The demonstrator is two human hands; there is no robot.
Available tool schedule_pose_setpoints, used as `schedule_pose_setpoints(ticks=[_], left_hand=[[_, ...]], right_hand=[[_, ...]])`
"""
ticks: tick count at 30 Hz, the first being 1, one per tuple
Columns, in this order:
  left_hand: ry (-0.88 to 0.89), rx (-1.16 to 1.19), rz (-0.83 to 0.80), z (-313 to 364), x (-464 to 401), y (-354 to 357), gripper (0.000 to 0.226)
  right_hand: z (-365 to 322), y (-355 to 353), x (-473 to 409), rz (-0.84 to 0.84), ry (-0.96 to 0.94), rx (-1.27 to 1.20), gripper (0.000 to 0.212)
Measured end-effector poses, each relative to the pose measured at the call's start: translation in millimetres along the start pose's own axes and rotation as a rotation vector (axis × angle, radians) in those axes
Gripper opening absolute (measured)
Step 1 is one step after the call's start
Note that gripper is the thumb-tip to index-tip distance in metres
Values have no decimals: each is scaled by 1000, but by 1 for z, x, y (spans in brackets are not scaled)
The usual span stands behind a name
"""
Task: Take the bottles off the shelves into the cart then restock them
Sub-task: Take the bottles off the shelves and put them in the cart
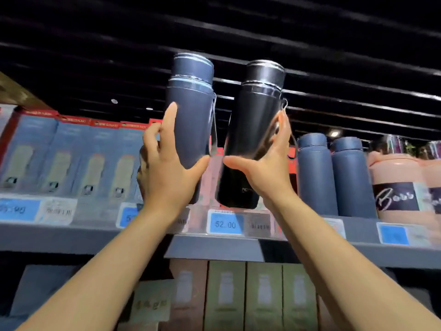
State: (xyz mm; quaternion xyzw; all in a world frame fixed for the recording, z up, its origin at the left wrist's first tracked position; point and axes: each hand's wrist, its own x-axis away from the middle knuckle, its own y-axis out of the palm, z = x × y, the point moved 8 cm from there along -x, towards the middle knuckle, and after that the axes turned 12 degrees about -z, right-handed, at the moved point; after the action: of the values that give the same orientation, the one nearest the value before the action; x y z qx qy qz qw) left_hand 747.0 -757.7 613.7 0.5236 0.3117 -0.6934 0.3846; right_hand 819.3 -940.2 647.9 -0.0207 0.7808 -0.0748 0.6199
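Dim store, dark ceiling (pixel 310 32) with small spot lights (pixel 114 101) — arms and hands evenly lit from the front. Motion blur smears boxes (pixel 59 154) and price tags (pixel 225 224) — wide-angle bending at edges, faint sheen on black bottle (pixel 253 130).

Two bare forearms come up from the lower corners, with no sleeve, watch or band visible on either. The left hand (pixel 167 173) and the right hand (pixel 267 168) wear no gloves or rings, and the visible nails are short and unpainted.
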Motion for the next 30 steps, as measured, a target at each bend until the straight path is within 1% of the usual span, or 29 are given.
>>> schedule_pose_setpoints(ticks=[3, 5, 8, 10, 15, 18, 22, 25, 30], left_hand=[[-79, -45, -33, -16, 0, 4, 96], [-102, -68, -64, -20, -1, 7, 97], [-116, -112, -92, -20, -1, 9, 101], [-133, -144, -103, -18, 0, 10, 103], [-173, -221, -145, -17, 3, 11, 105], [-188, -271, -184, -18, 3, 11, 104], [-169, -356, -195, -12, 6, 13, 102], [-160, -382, -189, -11, 7, 14, 102], [-182, -323, -168, -16, 4, 12, 102]], right_hand=[[20, 21, 1, -132, 104, -47, 126], [29, 28, 1, -203, 165, -67, 126], [38, 36, 2, -310, 212, -112, 127], [39, 40, 5, -359, 238, -97, 126], [35, 41, 7, -374, 259, 19, 125], [35, 34, 10, -371, 303, 136, 124], [31, 18, 17, -388, 307, 304, 125], [29, 17, 19, -403, 316, 305, 124], [28, 20, 20, -415, 327, 317, 118]])
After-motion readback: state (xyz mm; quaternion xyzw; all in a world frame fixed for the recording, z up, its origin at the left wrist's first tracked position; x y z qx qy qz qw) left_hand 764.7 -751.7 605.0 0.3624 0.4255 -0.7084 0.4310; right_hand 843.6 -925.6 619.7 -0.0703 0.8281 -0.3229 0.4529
